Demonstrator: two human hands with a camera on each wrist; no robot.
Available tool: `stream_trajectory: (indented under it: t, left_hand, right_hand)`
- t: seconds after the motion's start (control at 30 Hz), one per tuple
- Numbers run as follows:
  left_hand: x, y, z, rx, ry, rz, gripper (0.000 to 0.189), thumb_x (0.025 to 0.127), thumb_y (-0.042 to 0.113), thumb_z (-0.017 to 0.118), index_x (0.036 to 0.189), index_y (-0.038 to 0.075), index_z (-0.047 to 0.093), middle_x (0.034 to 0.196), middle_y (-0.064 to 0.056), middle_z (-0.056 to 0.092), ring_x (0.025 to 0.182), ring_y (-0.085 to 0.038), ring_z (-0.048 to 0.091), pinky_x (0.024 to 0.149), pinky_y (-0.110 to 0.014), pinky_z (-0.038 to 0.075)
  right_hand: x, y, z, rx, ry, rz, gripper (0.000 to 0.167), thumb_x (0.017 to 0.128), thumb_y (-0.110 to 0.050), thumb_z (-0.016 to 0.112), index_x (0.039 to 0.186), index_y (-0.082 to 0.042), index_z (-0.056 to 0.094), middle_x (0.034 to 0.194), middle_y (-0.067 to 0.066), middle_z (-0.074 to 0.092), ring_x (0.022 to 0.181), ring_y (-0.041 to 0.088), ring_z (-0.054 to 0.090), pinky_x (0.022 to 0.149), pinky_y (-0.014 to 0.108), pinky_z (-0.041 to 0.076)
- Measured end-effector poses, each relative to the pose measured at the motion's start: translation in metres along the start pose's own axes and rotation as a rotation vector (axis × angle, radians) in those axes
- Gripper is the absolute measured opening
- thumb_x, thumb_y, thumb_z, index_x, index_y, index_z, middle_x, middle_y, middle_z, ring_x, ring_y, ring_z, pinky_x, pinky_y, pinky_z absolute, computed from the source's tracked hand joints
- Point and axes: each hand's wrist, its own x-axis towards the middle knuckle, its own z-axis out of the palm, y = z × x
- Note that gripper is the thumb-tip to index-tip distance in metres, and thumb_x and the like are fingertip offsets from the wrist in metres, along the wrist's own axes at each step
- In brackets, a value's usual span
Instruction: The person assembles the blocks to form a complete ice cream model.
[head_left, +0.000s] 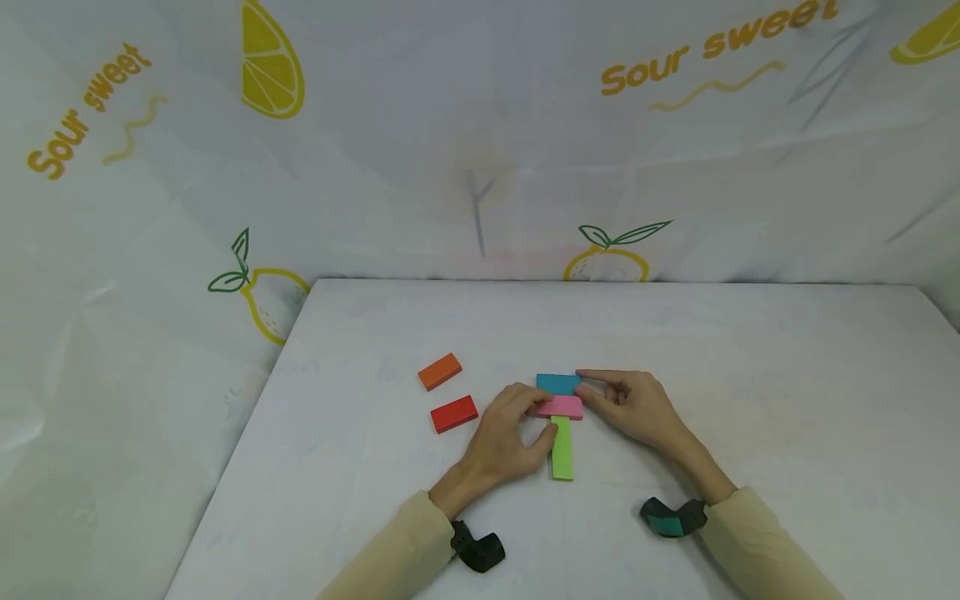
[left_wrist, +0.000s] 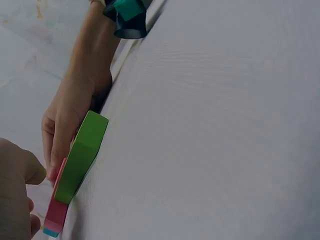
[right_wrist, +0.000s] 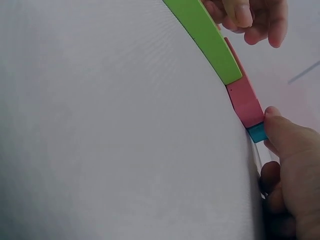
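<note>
A blue block [head_left: 557, 383], a pink block [head_left: 564, 407] and a green block [head_left: 562, 454] lie together on the table, pink between the others. Blue and pink run crosswise; green points toward the person, making a T shape. The right hand [head_left: 633, 407] pinches the right end of the blue block, thumb on its near side and index finger at its far corner. Over the left part of the pink block hovers the left hand [head_left: 504, 437], fingers loosely bent, thumb tip by the green block's left edge. In the left wrist view its thumb [left_wrist: 34, 169] stands apart from the blocks.
To the left lie an orange block [head_left: 440, 372] and, nearer, a red block [head_left: 454, 414]. The white table [head_left: 750, 333] ends at a back wall sheet [head_left: 420, 167] printed with lemons and lettering. Each wrist carries a dark camera band.
</note>
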Motion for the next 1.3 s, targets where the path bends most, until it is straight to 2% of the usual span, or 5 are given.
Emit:
stream_trajectory:
  t: [0.3, 0.6, 0.8, 1.03, 1.3]
  left_hand:
    - [-0.015, 0.006, -0.023, -0.030, -0.053, -0.103, 0.041, 0.086, 0.018, 0.079, 0.125, 0.008, 0.067, 0.110, -0.004, 0.070, 0.088, -0.014, 0.061, 0.078, -0.022, 0.054]
    - [-0.031, -0.010, -0.070, 0.010, 0.091, -0.132, 0.034, 0.080, 0.013, 0.082, 0.112, 0.005, 0.072, 0.095, -0.008, 0.070, 0.077, -0.016, 0.058, 0.067, -0.026, 0.051]
    - [-0.048, -0.022, -0.093, 0.061, 0.177, -0.161, 0.036, 0.077, 0.007, 0.084, 0.111, 0.004, 0.072, 0.098, -0.010, 0.069, 0.072, -0.014, 0.056, 0.059, -0.023, 0.046]
    - [-0.064, -0.037, -0.101, 0.083, 0.193, -0.183, 0.036, 0.078, 0.007, 0.084, 0.112, 0.004, 0.073, 0.100, -0.010, 0.068, 0.069, -0.012, 0.055, 0.059, -0.021, 0.048]
    - [-0.069, -0.048, -0.095, 0.079, 0.203, -0.182, 0.037, 0.077, 0.008, 0.085, 0.112, 0.002, 0.073, 0.096, -0.009, 0.066, 0.066, -0.009, 0.054, 0.058, -0.020, 0.048]
  right_hand:
    - [-0.001, 0.002, -0.001, -0.008, -0.004, 0.021, 0.032, 0.089, -0.022, 0.079, 0.119, -0.010, 0.077, 0.052, -0.012, 0.042, 0.048, -0.002, 0.035, 0.047, 0.019, 0.025]
    - [0.000, 0.002, -0.002, -0.010, -0.006, 0.016, 0.031, 0.089, -0.022, 0.079, 0.118, -0.010, 0.077, 0.053, -0.013, 0.043, 0.049, -0.001, 0.035, 0.048, 0.019, 0.025]
    - [0.001, 0.002, -0.001, -0.005, 0.001, 0.008, 0.031, 0.089, -0.022, 0.079, 0.117, -0.009, 0.078, 0.053, -0.012, 0.043, 0.049, -0.001, 0.036, 0.047, 0.019, 0.025]
    - [0.000, 0.003, 0.000, -0.010, 0.003, 0.005, 0.031, 0.089, -0.021, 0.079, 0.117, -0.009, 0.078, 0.053, -0.012, 0.042, 0.049, -0.001, 0.036, 0.047, 0.019, 0.025]
    - [-0.001, 0.003, 0.001, -0.003, -0.007, 0.015, 0.030, 0.090, -0.022, 0.079, 0.117, -0.010, 0.078, 0.052, -0.011, 0.042, 0.048, -0.001, 0.036, 0.047, 0.018, 0.024]
